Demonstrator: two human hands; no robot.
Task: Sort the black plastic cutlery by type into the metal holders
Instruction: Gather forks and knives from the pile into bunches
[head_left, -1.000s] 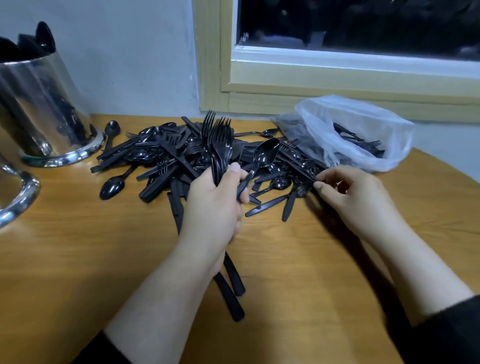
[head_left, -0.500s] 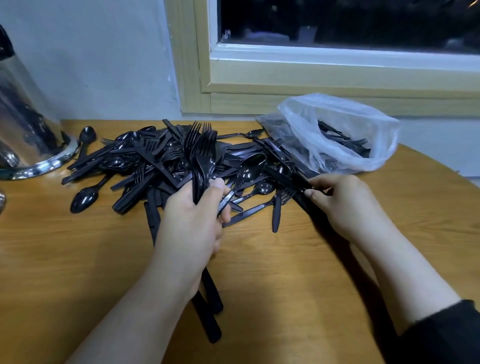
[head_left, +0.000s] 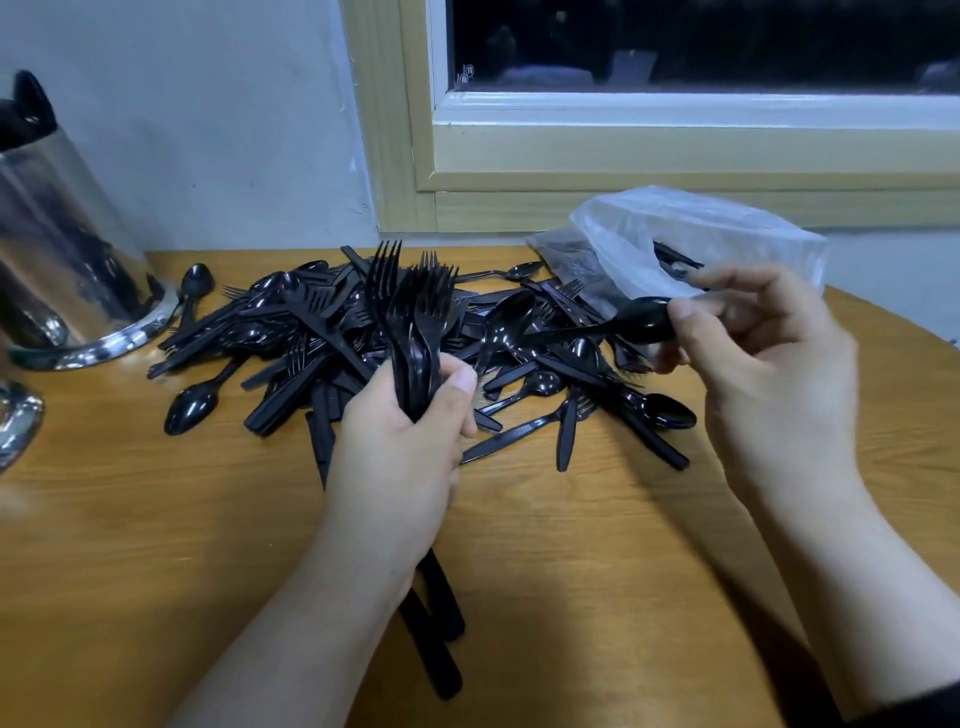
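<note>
Head view, only view.

Left hand (head_left: 400, 457), lower centre of frame: fingers and thumb wrapped round a bundle of forks (head_left: 415, 322). Tines point up toward the top of frame, handles stick out below the wrist toward the bottom edge. Bundle sits over the near edge of the pile.

Right hand (head_left: 769, 374), right of centre: thumb and fingertips pinch a single spoon (head_left: 636, 322) by its bowl end, handle pointing left, roughly level. Spoon is lifted above the pile, not touching it as far as I can tell. Other fingers loosely curled.

Cutlery pile (head_left: 322, 338): loose black forks, spoons, knives heaped mid-frame on the wooden table (head_left: 156, 545), between the two hands and the back wall. A few strays lie apart at the pile's edges: one spoon at lower left of the pile, one at its right, one up by the holder base.

Metal holder (head_left: 62, 244): upper left of frame, shiny, on the table against the wall, black cutlery ends poking out of its top. Type inside: can't tell. Second metal holder (head_left: 18, 415): only its rim shows at the left edge, below the first; contents not visible.

Plastic bag (head_left: 691, 234): translucent, upper right of the pile, under the window frame (head_left: 571, 156), more black cutlery inside it. Right hand is just in front of the bag.
</note>
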